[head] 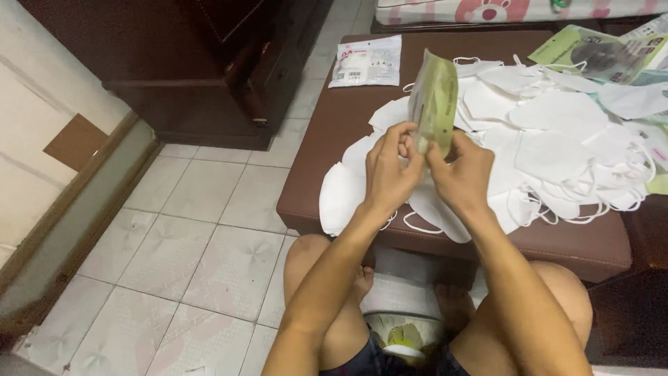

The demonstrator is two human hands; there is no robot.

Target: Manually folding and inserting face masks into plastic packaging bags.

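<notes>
My left hand (388, 170) and my right hand (463, 175) both pinch the lower end of a pale green flat packet (434, 97), which stands upright above a brown padded bench (348, 118). The fingertips of both hands meet at the packet's bottom edge. Behind and around the hands lies a heap of white folded face masks (557, 132) with thin ear loops, spread over the right half of the bench.
A white sealed packet (365, 61) lies at the bench's far left corner. More green packets (598, 52) rest at the far right. A dark wooden cabinet (209, 63) stands on the tiled floor (188, 237) to the left. My bare knees are below the bench edge.
</notes>
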